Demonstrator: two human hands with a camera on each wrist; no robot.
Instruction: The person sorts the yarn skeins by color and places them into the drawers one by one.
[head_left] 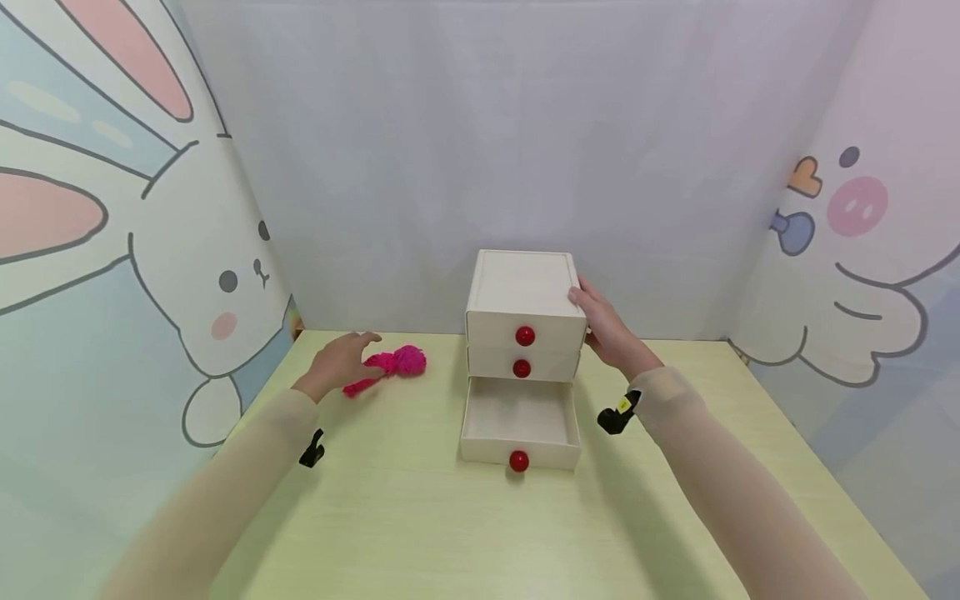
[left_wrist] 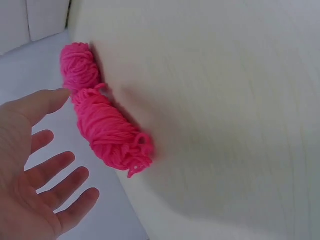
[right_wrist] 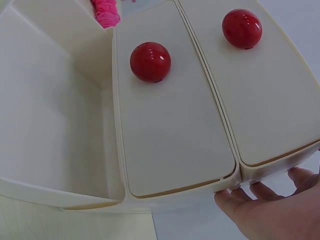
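Note:
A skein of bright pink yarn [head_left: 408,360], bunched into two lumps, lies on the table left of a small white drawer cabinet [head_left: 525,283]. My left hand [head_left: 339,364] hovers beside the yarn with its fingers spread. In the left wrist view the thumb tip overlaps the yarn's narrow middle, and the palm holds nothing. At the cabinet's right side, my right hand [head_left: 611,333] rests with its thumb at the top edge and its other fingers against the side wall. The bottom drawer [head_left: 521,450] is pulled out and bare inside; the two drawers above it are closed.
Each drawer front carries a round red knob [head_left: 519,461]. The pale yellow-green table [head_left: 390,517] meets a white curtain [head_left: 375,167] at the back. Cartoon-printed panels stand at the left and right sides.

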